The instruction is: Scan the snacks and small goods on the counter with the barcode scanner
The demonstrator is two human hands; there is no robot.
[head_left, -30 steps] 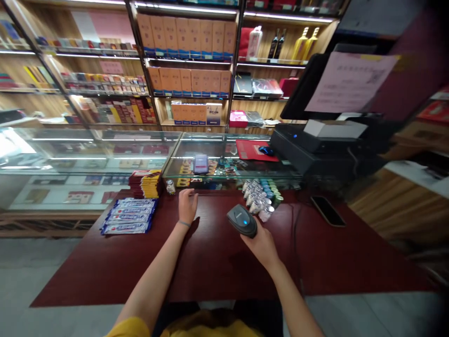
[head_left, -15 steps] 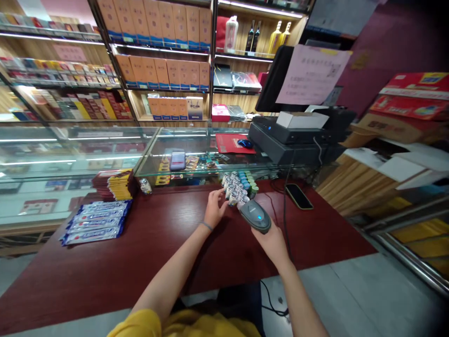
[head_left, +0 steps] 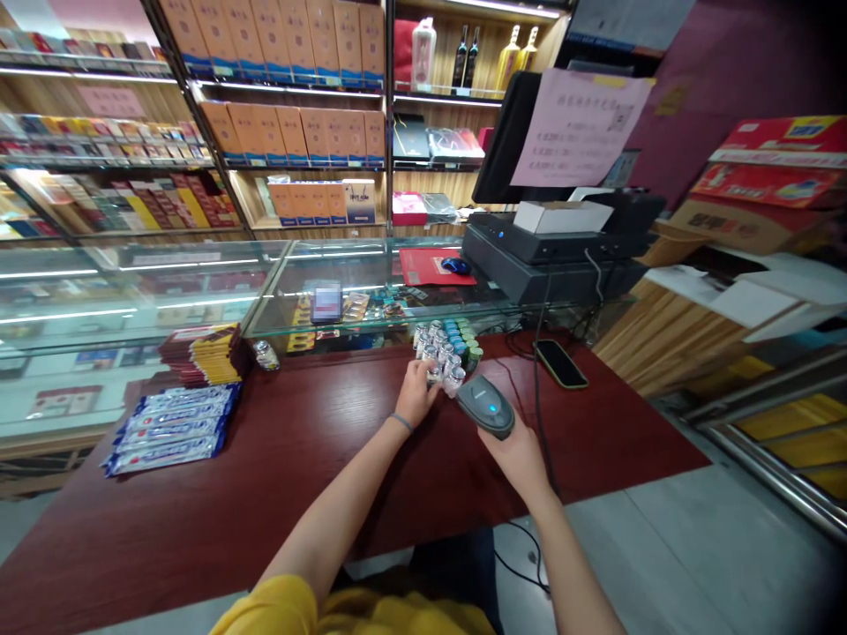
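Note:
My right hand (head_left: 520, 454) is wrapped round the handle of a grey barcode scanner (head_left: 486, 406) with a blue light on top. The scanner's head points at the near end of a cluster of small silver-capped bottles (head_left: 437, 339). My left hand (head_left: 416, 394) closes its thumb and fingers on a small bottle (head_left: 434, 372) at the near left corner of that cluster; the fingers hide part of it. Beside the silver-capped bottles stand rows of small blue containers (head_left: 455, 333) and green ones (head_left: 473, 355). One more small bottle (head_left: 266, 355) lies tilted farther left.
On the dark red table (head_left: 318, 441), blue-and-white packets (head_left: 172, 428) and a stack of red and yellow packs (head_left: 202, 354) lie left. A phone (head_left: 561, 363) and a hanging cable are right. Behind are a glass counter (head_left: 357, 265), a mouse (head_left: 456, 265) and a monitor (head_left: 506, 141).
My left hand has moved slightly right and closed its fingers on the corner bottle. The scanner has shifted slightly right, a little away from the bottles. The view has shifted slightly.

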